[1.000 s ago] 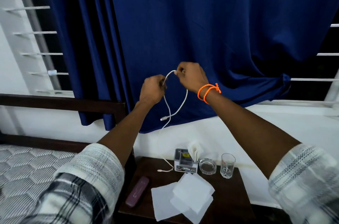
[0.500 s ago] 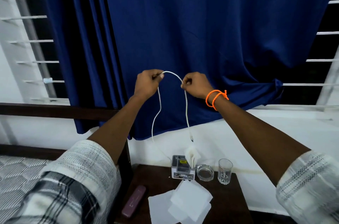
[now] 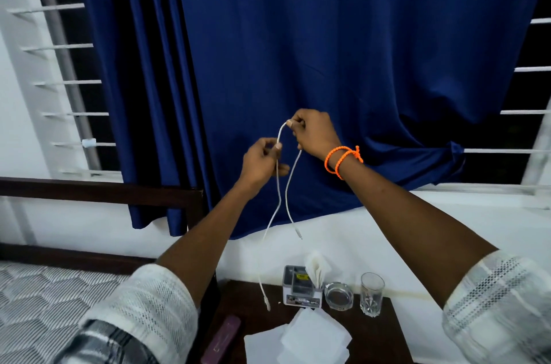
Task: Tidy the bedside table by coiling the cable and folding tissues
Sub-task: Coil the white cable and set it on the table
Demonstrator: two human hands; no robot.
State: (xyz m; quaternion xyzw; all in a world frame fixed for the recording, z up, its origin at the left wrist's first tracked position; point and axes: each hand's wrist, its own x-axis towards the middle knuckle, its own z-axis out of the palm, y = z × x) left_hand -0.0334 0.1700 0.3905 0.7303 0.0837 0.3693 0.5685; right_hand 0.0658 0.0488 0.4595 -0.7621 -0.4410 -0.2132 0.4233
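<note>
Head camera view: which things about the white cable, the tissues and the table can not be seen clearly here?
- Thin white cable: where the left hand and right hand pinch it, fingers hide it.
- Its two plug ends: too small to tell the type.
- Flat white tissues: cut off by the bottom edge; count unclear.
- Small grey box: label too small to read.
- Dark wooden bedside table: front cut off; left part behind the sleeve.
</note>
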